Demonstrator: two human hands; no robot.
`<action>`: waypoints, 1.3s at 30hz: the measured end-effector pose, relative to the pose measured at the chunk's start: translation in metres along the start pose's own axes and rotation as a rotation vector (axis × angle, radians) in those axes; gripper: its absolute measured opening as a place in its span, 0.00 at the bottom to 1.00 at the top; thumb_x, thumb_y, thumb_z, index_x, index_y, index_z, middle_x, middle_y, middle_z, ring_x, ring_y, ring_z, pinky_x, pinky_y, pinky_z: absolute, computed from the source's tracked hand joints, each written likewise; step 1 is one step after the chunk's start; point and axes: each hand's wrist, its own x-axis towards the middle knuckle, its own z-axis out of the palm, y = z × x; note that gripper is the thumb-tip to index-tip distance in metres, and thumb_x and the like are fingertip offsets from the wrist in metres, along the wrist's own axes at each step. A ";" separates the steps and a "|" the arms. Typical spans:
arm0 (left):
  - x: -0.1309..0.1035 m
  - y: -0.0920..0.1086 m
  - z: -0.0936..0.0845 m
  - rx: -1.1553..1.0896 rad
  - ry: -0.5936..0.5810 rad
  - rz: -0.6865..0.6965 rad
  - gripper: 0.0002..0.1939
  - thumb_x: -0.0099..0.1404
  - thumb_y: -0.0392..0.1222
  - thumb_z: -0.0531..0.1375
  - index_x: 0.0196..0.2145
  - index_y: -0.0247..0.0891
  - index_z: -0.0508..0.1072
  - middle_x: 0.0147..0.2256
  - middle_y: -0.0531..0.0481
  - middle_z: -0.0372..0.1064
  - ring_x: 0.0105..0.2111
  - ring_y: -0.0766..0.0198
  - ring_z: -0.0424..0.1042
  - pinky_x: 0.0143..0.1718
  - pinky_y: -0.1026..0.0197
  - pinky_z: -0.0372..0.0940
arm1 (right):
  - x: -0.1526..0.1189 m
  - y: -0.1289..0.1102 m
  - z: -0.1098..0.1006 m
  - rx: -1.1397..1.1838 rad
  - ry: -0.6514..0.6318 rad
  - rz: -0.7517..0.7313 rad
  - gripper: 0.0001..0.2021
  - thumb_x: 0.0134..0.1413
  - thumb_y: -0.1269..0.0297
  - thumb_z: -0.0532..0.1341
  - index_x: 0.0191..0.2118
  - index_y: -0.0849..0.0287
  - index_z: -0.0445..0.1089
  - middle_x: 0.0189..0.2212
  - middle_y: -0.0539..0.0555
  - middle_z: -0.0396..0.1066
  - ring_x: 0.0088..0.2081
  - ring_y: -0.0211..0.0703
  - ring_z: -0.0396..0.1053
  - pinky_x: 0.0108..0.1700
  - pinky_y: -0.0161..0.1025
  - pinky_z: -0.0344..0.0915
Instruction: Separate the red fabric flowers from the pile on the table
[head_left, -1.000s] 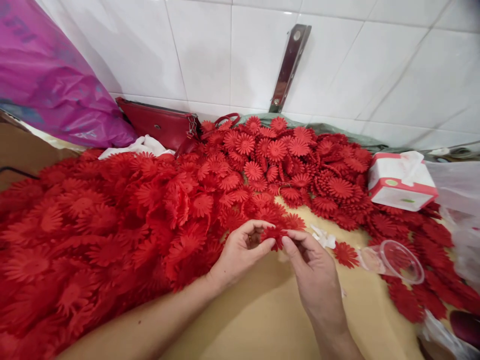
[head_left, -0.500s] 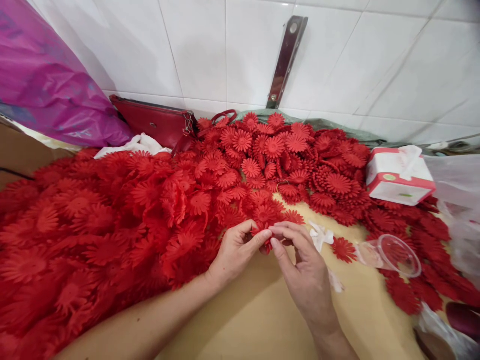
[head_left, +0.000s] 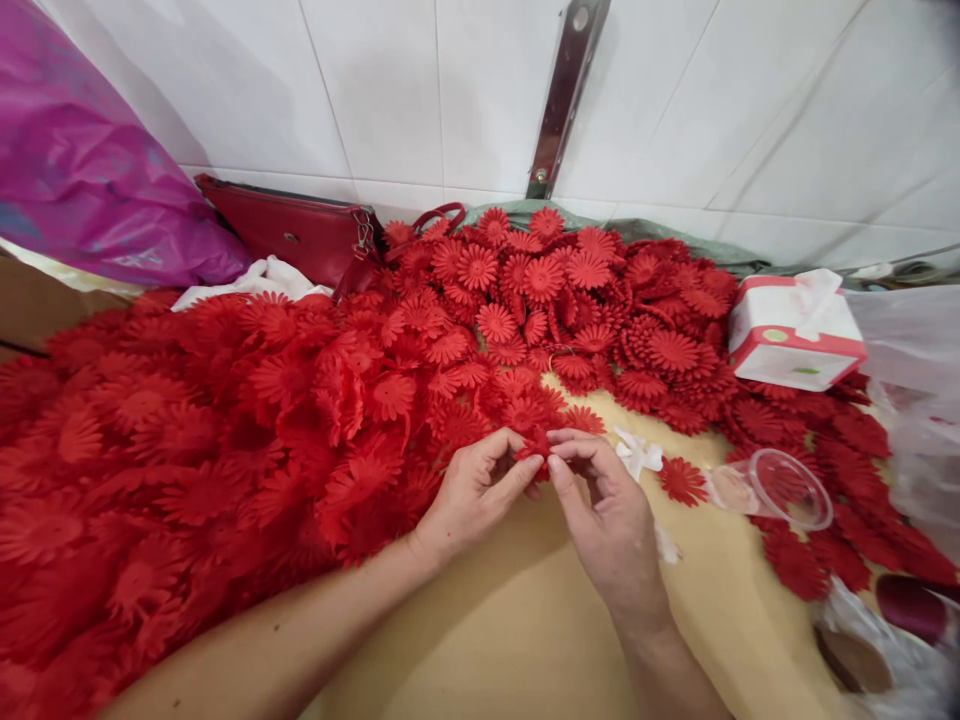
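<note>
Between my fingertips is a small red artificial flower point(head_left: 535, 446), its petals partly hidden by my hands. My left hand point(head_left: 480, 490) pinches it from the left with thumb and forefinger. From the right, my right hand point(head_left: 604, 510) has its thumb and fingers closed on the flower's edge. Just behind the hands lies the big heap of red petal discs point(head_left: 360, 390), spreading left and back over the tan table point(head_left: 480, 640). One loose red disc point(head_left: 683, 481) rests right of my right hand, beside a crumpled white tissue point(head_left: 638, 452).
A clear plastic cup point(head_left: 790, 490) lies on its side at right, near more red discs. Behind it stands a tissue box point(head_left: 799, 345). A red handbag point(head_left: 292, 232) and a purple plastic bag point(head_left: 97, 160) lean by the tiled wall. At lower right is a brown roll point(head_left: 855, 655).
The view has tilted slightly downward, so the scene sits a little higher and further left. My fingers have shifted on the flower, which shows more between them now; both hands keep hold of it.
</note>
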 end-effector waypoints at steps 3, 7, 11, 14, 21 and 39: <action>0.000 0.000 -0.001 -0.006 0.028 -0.015 0.15 0.69 0.49 0.62 0.30 0.37 0.67 0.24 0.56 0.69 0.25 0.70 0.68 0.30 0.67 0.62 | 0.000 -0.001 0.000 0.008 -0.058 0.017 0.09 0.65 0.58 0.62 0.47 0.53 0.72 0.50 0.56 0.73 0.52 0.47 0.72 0.56 0.49 0.68; 0.001 0.000 -0.001 -0.066 0.011 -0.001 0.13 0.70 0.48 0.62 0.32 0.36 0.70 0.26 0.54 0.71 0.28 0.69 0.70 0.34 0.67 0.63 | 0.001 -0.003 0.000 0.043 -0.097 0.052 0.07 0.65 0.58 0.62 0.45 0.52 0.74 0.45 0.53 0.75 0.48 0.44 0.73 0.52 0.45 0.69; 0.001 0.001 -0.001 -0.079 -0.032 -0.006 0.13 0.69 0.48 0.63 0.33 0.36 0.72 0.28 0.53 0.71 0.30 0.68 0.69 0.36 0.66 0.64 | 0.001 -0.005 0.001 0.027 -0.018 -0.019 0.04 0.64 0.61 0.63 0.40 0.53 0.74 0.45 0.53 0.74 0.50 0.44 0.72 0.54 0.44 0.67; 0.002 0.002 0.001 -0.110 -0.044 -0.004 0.12 0.68 0.47 0.64 0.33 0.36 0.71 0.27 0.55 0.69 0.29 0.69 0.68 0.34 0.66 0.62 | 0.000 -0.005 0.004 0.067 0.018 0.003 0.04 0.64 0.61 0.62 0.39 0.53 0.74 0.45 0.53 0.73 0.49 0.43 0.71 0.53 0.43 0.67; 0.005 0.003 0.004 -0.131 -0.050 -0.001 0.12 0.68 0.46 0.64 0.31 0.36 0.70 0.26 0.56 0.67 0.28 0.70 0.65 0.33 0.67 0.60 | -0.003 0.002 0.013 0.205 0.115 0.059 0.05 0.66 0.60 0.61 0.41 0.52 0.72 0.44 0.52 0.72 0.47 0.42 0.71 0.49 0.40 0.68; 0.001 0.000 0.003 -0.119 -0.041 -0.018 0.09 0.68 0.45 0.62 0.38 0.35 0.72 0.31 0.52 0.68 0.32 0.67 0.67 0.37 0.64 0.62 | 0.003 -0.002 0.006 -0.158 0.067 -0.127 0.04 0.65 0.64 0.58 0.38 0.55 0.70 0.45 0.57 0.71 0.50 0.47 0.69 0.54 0.47 0.65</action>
